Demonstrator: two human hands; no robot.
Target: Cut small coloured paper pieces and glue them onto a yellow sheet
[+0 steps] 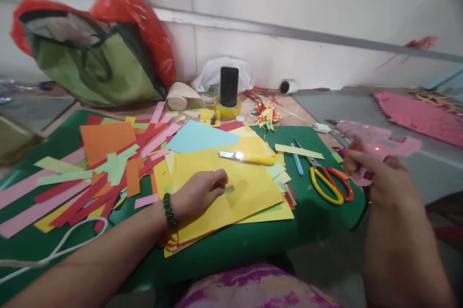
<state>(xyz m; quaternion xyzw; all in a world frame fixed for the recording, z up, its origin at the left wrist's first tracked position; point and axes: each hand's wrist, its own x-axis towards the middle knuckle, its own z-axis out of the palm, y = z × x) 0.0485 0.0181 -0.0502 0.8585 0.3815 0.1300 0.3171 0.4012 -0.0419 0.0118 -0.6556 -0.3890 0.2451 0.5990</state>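
My right hand point(383, 173) grips a pink hot glue gun point(383, 137) with a small red light on its side, held off the table's right edge with the nozzle toward the left. My left hand point(202, 190), with a green bead bracelet at the wrist, rests curled on a stack of yellow paper point(249, 197). At its fingertips is a small green paper scrap point(229, 189); whether the fingers pinch it I cannot tell. Just beyond this hand, a yellow utility knife point(249, 157) lies on the stack with its blade out.
Cut paper strips point(83, 192) cover the left of the green mat point(267, 240). Scissors point(325, 185) and a light blue pen-like tool point(298, 164) lie right of the stack. Behind stand a phone point(229, 87), a paper-strip pompom point(266, 114) and a green bag point(97, 72). A white cable point(61, 245) crosses front left.
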